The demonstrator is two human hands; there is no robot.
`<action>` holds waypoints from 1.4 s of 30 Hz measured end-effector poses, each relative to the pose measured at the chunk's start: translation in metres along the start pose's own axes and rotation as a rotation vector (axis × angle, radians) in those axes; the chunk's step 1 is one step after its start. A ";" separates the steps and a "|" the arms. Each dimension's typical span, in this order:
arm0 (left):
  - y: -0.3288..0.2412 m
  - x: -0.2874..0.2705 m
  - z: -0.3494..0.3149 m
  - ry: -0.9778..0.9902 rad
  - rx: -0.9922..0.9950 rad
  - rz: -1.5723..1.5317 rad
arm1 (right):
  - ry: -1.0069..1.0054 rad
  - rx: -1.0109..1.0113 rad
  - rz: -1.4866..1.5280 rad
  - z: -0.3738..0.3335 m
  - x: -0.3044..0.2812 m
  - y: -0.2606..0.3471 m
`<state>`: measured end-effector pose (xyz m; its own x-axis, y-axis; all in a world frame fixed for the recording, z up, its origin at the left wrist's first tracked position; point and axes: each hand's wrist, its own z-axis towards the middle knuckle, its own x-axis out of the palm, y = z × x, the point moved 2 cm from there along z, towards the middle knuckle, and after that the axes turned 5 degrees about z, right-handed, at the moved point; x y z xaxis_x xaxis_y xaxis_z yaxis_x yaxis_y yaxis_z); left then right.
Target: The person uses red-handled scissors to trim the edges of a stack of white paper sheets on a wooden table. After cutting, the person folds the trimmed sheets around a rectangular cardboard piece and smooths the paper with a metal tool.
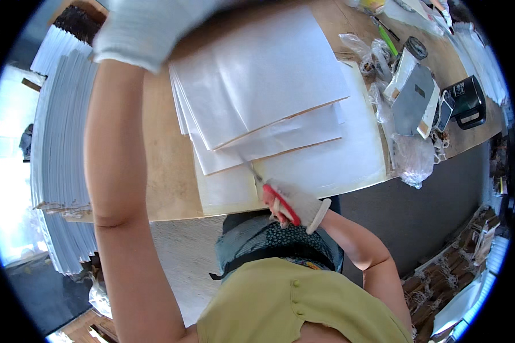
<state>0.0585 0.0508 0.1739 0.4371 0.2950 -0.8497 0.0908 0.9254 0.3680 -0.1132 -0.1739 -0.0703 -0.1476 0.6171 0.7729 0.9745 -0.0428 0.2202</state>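
My left hand (149, 31), in a white glove, reaches up to the far left part of the table, close to the camera. It is blurred and its fingers are cut off by the upper edge. Below and to the right of it lies a loose stack of large white sheets (263, 80) with thin brown edges. My right hand (294, 206), also gloved, is closed around red-handled scissors (278, 204) at the table's near edge. Their thin metal tip points up toward the stack's lower edge. Under the stack rests a wider pale sheet (326, 171).
A tall pile of white boards (66, 143) stands left of the wooden table (169, 188). To the right sit a black mug (468, 103), a grey flat plate (413, 100), a phone (445, 111), a tape roll (415, 48), and crumpled clear plastic (413, 163).
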 end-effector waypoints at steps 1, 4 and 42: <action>0.003 -0.030 0.004 -0.199 -0.068 -0.047 | 0.001 -0.104 -0.075 0.007 -0.018 0.001; -0.014 -0.055 -0.004 -0.633 -0.125 -0.296 | -0.108 -0.373 -0.274 0.012 -0.041 0.022; -0.085 0.147 -0.085 0.740 -0.053 -1.137 | -0.150 -0.163 -0.453 0.081 0.022 0.002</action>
<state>0.0386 0.0356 -0.0149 -0.4362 -0.5897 -0.6797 0.0348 0.7437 -0.6676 -0.1012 -0.0973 -0.1013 -0.5118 0.7076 0.4872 0.7777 0.1407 0.6127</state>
